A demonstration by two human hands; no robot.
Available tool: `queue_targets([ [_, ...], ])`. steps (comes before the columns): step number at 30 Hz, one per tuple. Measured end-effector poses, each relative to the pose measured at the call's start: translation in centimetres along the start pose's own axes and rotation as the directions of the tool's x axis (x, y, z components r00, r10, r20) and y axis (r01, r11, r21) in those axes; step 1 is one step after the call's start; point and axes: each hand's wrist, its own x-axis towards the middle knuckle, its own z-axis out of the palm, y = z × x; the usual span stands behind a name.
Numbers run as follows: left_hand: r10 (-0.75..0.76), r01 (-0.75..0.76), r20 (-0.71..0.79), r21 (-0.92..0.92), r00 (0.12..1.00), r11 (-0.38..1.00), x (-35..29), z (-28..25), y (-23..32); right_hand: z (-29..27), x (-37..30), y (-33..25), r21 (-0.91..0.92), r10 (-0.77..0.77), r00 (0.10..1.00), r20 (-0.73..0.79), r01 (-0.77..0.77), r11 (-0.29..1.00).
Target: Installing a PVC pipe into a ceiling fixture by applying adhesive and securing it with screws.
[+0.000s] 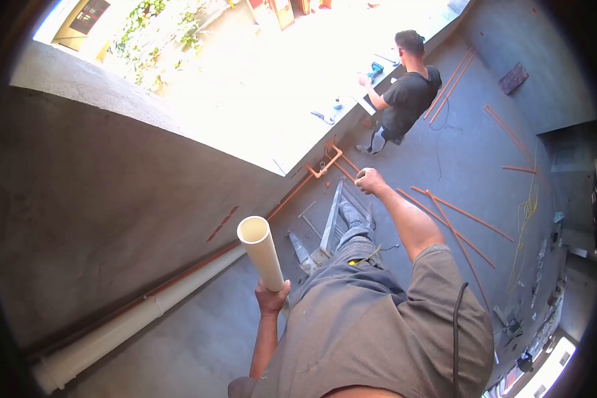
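My left hand [272, 298] is wrapped round the lower part of a cream plastic pipe [264, 255]. The pipe stands nearly upright, its open round end facing up toward me. Out ahead to the right, my right hand [370, 181] is held in the air with its fingers curled closed. Anything inside those fingers is too small or hidden to make out. Below me, my feet are on a metal stepladder [330, 222], partly covered by my legs.
A co-worker [408, 93] stands at the window ledge, holding a teal power tool [376, 69]. Orange pipes [458, 225] lie scattered on the floor at right. A thick cream pipe [132, 318] runs along the left wall, with orange pipework [325, 166] at the wall ahead.
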Motion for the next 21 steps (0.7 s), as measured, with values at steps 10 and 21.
queue_targets([
  [10,-0.043,0.041,-0.035,-0.052,0.998,0.998,-0.3,0.6,-1.2,0.1,-0.5,-0.1,0.001,0.022,1.000,0.010,-0.022,1.000],
  [21,-0.018,0.018,0.004,-0.024,1.000,1.000,0.0,0.6,-1.0,0.6,-0.3,-0.3,0.026,0.024,1.000,-0.018,-0.024,0.999],
])
